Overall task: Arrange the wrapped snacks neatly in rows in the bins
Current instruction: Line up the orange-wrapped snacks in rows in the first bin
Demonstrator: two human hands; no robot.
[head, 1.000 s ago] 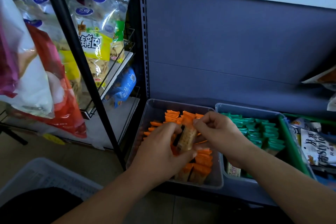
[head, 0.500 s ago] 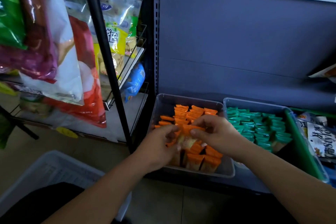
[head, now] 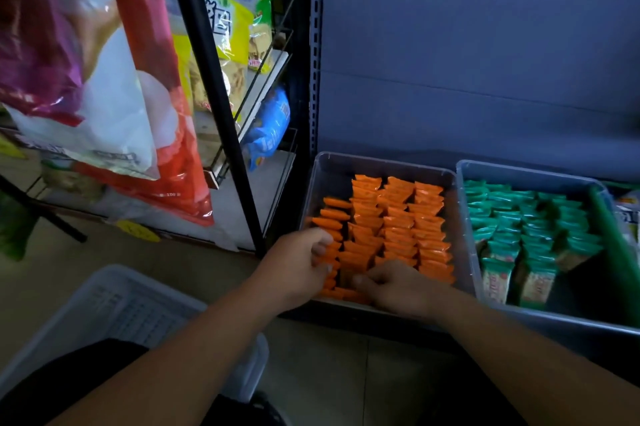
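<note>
Bottom shelf, near floor level. One clear grey plastic bin (head: 381, 164) sits against a grey-blue back panel (head: 485, 62). In it, small orange foil-wrapped snacks (head: 398, 225) stand on edge in four columns running front to back. The three right columns are packed tight. The left column is looser and stops short of the back, leaving bare bin floor in the back-left corner.

The left hand (head: 294, 263) is at the bin's front-left, knuckles up. Grip: fingers curled round packets of the left column, thumb hidden.

The right hand (head: 398, 287) lies just beside it at the front edge, over the middle columns. Grip: fingers folded down among the front packets, thumb pointing toward the left hand. The tips are hidden, so I cannot tell whether it pinches a packet or only presses. The hands are near each other, not touching.

A second clear plastic bin (head: 519, 171) stands just beside the first on the right and holds green-wrapped snacks (head: 526, 228) in rows. The front ones show pale faces.

Left of the shelf is a black metal rack post (head: 214, 96), with large hanging snack bags (head: 104, 79) in red, white and purple, and a blue packet (head: 270, 128) on a wire tier. A white perforated plastic basket (head: 114, 304) sits on the floor, lower left.
</note>
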